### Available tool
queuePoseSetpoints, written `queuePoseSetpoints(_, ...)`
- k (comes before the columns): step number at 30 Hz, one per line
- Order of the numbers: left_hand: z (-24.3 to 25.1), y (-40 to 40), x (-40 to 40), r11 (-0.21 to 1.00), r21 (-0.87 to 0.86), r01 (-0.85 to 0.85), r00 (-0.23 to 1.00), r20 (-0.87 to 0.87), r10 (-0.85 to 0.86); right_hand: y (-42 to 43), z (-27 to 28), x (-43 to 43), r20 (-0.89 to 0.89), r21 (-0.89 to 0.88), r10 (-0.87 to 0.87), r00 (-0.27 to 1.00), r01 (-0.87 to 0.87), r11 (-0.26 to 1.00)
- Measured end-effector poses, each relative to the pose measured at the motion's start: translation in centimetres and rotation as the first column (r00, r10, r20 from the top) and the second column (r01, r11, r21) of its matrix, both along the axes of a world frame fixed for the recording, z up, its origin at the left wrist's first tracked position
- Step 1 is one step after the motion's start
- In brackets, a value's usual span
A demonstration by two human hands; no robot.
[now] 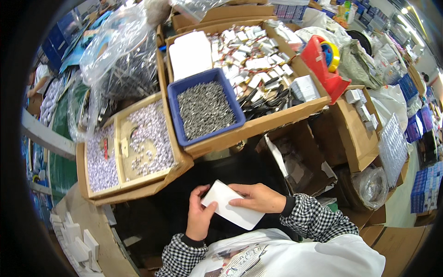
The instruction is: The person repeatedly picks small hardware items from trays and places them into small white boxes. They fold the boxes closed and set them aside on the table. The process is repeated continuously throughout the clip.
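A flat white rectangular box or card (238, 210) is held over my lap. My left hand (200, 213) grips its left end, the thumb on the upper face. My right hand (258, 199) holds its upper right edge, fingers lying across the top. Beyond both hands stands a blue plastic bin (240, 114) full of small metal parts. Left of it, a divided wooden tray (117, 152) holds many small white and purplish pieces. Behind the bin, a cardboard box (256, 131) contains small wired white parts, black parts and a stack of blank white sheets or boxes (190, 53).
A red tape dispenser (320, 65) with yellow tape stands at the right. Nearer are open cardboard boxes (360, 145) and bubble wrap (393, 150). Clear plastic bags (114, 45) lie at upper left. White boxes (79, 246) are piled at lower left. People are in the far left background.
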State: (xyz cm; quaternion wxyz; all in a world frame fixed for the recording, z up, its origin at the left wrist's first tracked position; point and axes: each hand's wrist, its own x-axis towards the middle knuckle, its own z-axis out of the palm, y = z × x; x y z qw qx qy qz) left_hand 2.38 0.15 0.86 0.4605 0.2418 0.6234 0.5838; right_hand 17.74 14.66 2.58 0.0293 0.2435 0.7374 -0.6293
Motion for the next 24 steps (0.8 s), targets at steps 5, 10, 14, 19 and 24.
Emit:
queuePoseSetpoints(5,2.1,0.5,-0.3,0.862,-0.127,0.491,0.316,-0.896,-0.312,2.1,-0.4,1.1,0.071,0.135,0.146,0.987,-0.155,0.979)
queuePoseSetpoints(10,3.4,2.2,1.2,0.759,-0.286,0.585,0.041,-0.924,-0.380,3.6,1.4,0.2,0.108,0.046,0.304,0.946,-0.311,0.949)
queuePoseSetpoints(14,2.8,2.0,0.6,0.811,-0.179,0.557,0.333,-0.846,-0.416,8.1,6.6,2.5,-0.080,0.430,0.232,0.969,-0.177,0.886)
queuePoseSetpoints(19,1.4,0.9,0.8,0.799,-0.105,0.593,0.632,-0.554,-0.542,16.8,12.0,4.1,-0.236,0.970,-0.065,0.970,0.238,0.036)
queuePoseSetpoints(24,1.5,0.7,1.5,0.780,-0.099,0.618,0.704,-0.373,-0.604,21.9,12.1,3.6,0.033,0.994,-0.125,0.992,-0.045,-0.098)
